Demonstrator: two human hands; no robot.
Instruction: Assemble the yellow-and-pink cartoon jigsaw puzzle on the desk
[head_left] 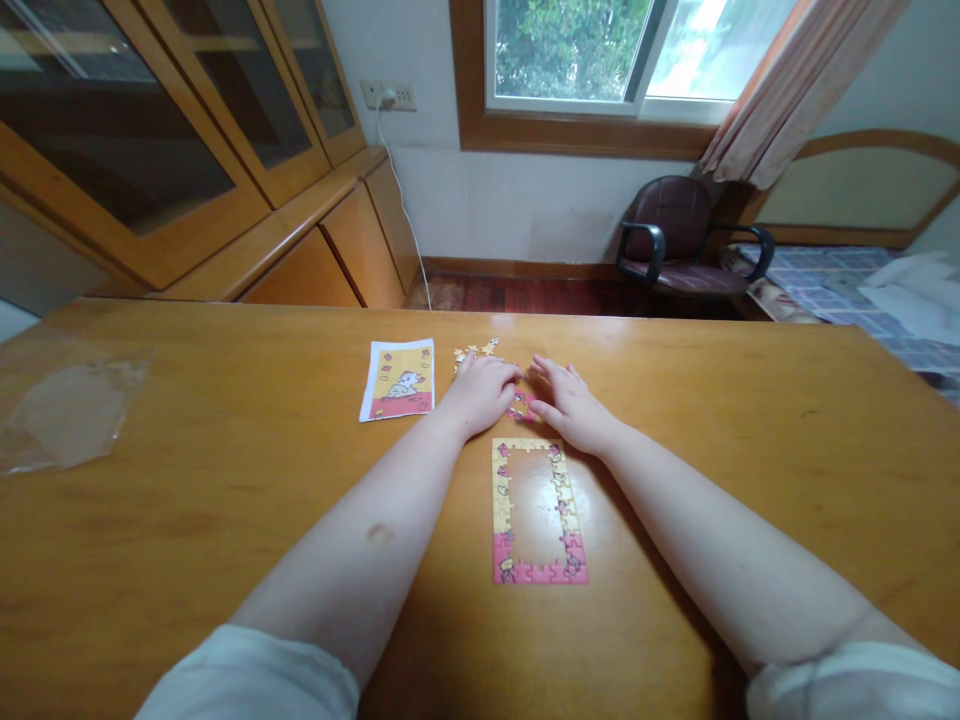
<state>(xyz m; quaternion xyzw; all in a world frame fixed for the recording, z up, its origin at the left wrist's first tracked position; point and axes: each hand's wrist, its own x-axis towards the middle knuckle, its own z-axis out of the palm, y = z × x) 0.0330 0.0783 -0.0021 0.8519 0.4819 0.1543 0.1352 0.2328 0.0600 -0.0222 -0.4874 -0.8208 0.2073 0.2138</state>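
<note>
A jigsaw border (503, 510), yellow at the far end and pink at the near end, lies assembled on the table, framing bare wood. Just beyond it, my left hand (486, 390) rests palm down over loose puzzle pieces, its fingers stretched out and partly covering them. Yellow loose pieces (487, 348) show past its fingers, and pink loose pieces (519, 406) lie between my two hands. My right hand (571, 402) is beside the pink pieces, thumb and fingers apart, with nothing seen in its grasp. Left of my left hand lies a picture card (401, 382) showing a white duck-like figure.
The wooden table (262, 480) stretches out on both sides. A crumpled clear plastic bag (71, 415) lies at its left. Beyond the table are a glass-fronted cabinet (217, 220), a dark armchair (675, 230) and a bed (832, 290).
</note>
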